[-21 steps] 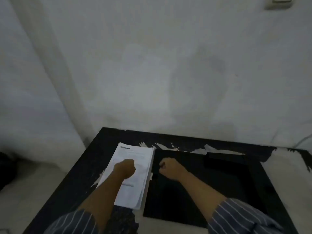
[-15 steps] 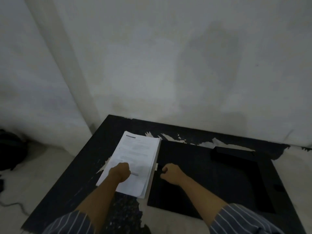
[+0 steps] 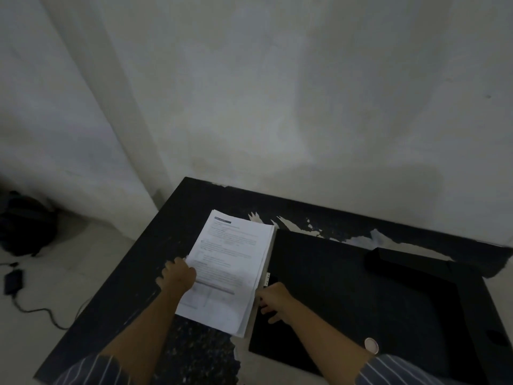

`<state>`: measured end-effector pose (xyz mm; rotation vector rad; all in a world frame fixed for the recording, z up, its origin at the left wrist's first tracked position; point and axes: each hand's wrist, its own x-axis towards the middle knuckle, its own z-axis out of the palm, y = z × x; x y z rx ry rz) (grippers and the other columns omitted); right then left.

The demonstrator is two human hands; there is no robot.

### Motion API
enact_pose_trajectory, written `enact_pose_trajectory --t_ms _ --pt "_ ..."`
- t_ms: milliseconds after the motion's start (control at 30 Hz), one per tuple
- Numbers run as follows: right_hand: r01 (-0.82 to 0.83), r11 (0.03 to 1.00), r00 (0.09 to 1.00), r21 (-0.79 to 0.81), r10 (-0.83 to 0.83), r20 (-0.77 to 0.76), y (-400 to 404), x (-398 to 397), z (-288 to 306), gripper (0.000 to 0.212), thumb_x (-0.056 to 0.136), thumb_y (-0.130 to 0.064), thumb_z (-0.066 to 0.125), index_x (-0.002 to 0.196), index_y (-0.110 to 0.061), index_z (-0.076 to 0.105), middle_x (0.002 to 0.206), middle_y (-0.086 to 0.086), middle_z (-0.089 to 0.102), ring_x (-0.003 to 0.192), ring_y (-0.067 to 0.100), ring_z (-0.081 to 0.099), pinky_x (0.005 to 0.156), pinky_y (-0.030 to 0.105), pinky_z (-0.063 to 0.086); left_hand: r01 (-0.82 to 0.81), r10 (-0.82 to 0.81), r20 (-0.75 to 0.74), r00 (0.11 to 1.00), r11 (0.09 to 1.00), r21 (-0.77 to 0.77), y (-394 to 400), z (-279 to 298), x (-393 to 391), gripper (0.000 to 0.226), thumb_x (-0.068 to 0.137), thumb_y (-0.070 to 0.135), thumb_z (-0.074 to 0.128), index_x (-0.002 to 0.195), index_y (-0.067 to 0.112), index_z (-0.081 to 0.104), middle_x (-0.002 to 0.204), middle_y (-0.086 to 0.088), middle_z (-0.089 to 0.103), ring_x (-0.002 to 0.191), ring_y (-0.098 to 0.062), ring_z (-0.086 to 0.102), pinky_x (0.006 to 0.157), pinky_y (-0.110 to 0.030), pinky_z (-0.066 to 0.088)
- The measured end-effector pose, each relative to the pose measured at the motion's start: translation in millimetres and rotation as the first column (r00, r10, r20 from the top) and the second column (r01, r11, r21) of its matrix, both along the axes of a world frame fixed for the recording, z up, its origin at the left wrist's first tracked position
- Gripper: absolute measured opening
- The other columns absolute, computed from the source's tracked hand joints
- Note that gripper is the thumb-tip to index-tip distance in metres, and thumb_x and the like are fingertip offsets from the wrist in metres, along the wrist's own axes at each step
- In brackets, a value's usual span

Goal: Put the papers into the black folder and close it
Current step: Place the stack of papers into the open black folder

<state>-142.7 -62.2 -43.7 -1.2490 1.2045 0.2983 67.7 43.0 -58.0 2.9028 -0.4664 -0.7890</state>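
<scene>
A stack of white printed papers (image 3: 227,268) lies on the black table (image 3: 172,232), left of the open black folder (image 3: 347,295). The folder lies flat with its raised black flap (image 3: 402,259) at the far right. My left hand (image 3: 177,276) grips the stack's left edge, thumb on the top sheet. At the stack's lower right edge, my right hand (image 3: 273,300) holds the papers, its fingers resting on the folder's inner face. A small white tab (image 3: 267,277) sticks out between stack and folder.
The tabletop is worn, with white chipped patches (image 3: 299,226) along the back near the wall. On the floor to the left sit a dark bag (image 3: 25,223) and a black charger with its cable (image 3: 12,279). The near table edge is speckled.
Both hands were fists, the left on top of the stack and the right on the folder; now each has slid outward to a side edge of the papers. The view has tilted down and left.
</scene>
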Motion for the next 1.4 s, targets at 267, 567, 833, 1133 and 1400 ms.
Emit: enact_pose_trajectory --t_ms 267,567,833,1133,1400 --pt "0.140 0.985 0.986 0.100 -0.148 0.080 8 14 -11 0.028 0.091 -0.017 0.054 0.119 -0.012 0.053 0.106 0.006 0.059 0.089 0.017 0.054 0.078 0.037 0.052 -0.089 0.043 -0.200 0.979 0.970 -0.228 -8 -24 20 0.040 0.100 0.018 0.033 0.130 -0.004 0.046 0.137 -0.026 0.048 0.126 -0.039 0.045 0.113 -0.050 0.031" --pt "0.146 0.981 0.978 -0.125 -0.124 0.169 -3 5 -8 0.033 0.092 0.000 0.040 0.118 -0.003 0.060 0.115 0.013 0.063 0.099 0.024 0.060 0.080 0.028 0.052 -0.122 0.082 -0.092 0.992 0.758 -0.641 -2 -23 -27 0.027 0.100 0.010 0.035 0.081 0.014 0.054 0.078 -0.004 0.056 0.081 -0.023 0.052 0.064 -0.023 0.041" --pt "0.078 0.990 0.980 -0.114 -0.056 0.189 -32 -57 16 0.022 0.087 -0.004 0.049 0.096 -0.015 0.066 0.100 0.009 0.068 0.090 0.021 0.065 0.068 0.028 0.056 -0.061 -0.025 -0.096 0.995 0.609 -0.791 -8 -4 -84 0.015 0.101 0.012 0.036 0.095 0.012 0.050 0.082 0.006 0.057 0.073 -0.004 0.056 0.066 -0.014 0.042" --pt "0.113 0.966 0.993 -0.234 -0.099 0.070 -47 -157 30 0.017 0.085 0.002 0.053 0.097 -0.008 0.061 0.102 0.012 0.067 0.084 0.019 0.064 0.062 0.026 0.056 -0.009 -0.140 -0.113 0.984 0.587 -0.810 -29 -16 -166 0.018 0.101 0.013 0.036 0.093 0.008 0.052 0.080 0.001 0.056 0.073 -0.013 0.055 0.063 -0.018 0.042" --pt "0.232 0.912 0.967 -0.338 -0.254 -0.024 -52 -212 32 0.041 0.088 -0.007 0.057 0.129 -0.008 0.047 0.105 0.017 0.065 0.074 0.019 0.061 0.053 0.025 0.051 0.081 -0.184 -0.051 0.982 0.644 -0.761 -44 -35 -205 0.022 0.100 0.013 0.036 0.089 0.006 0.053 0.088 -0.012 0.060 0.083 -0.026 0.059 0.078 -0.037 0.050"
